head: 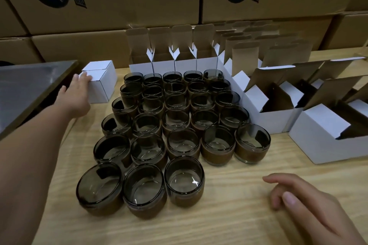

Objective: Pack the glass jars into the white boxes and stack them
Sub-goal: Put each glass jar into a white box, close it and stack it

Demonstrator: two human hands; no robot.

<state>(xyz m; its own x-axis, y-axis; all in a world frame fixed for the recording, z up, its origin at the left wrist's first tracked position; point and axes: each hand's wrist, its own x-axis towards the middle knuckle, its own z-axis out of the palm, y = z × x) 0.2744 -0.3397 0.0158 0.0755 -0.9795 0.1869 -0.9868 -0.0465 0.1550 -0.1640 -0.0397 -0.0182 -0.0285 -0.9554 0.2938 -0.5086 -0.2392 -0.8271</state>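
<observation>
With your left grip (78, 85) touching, open-fingered, the closed white box (102, 85) at the far left of the counter (229, 219), and your right grip (302, 203) open and empty, a careless shove could knock the glass jars (179, 125) just beside it.

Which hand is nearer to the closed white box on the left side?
Left. The left hand touches the closed white box; the right hand is apart from it, beyond the glass jars.

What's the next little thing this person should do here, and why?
Probably reach the right hand to the nearest jar: that hand hovers free, the left hand rests on a closed white box, and open boxes stand just right of the jars.
</observation>
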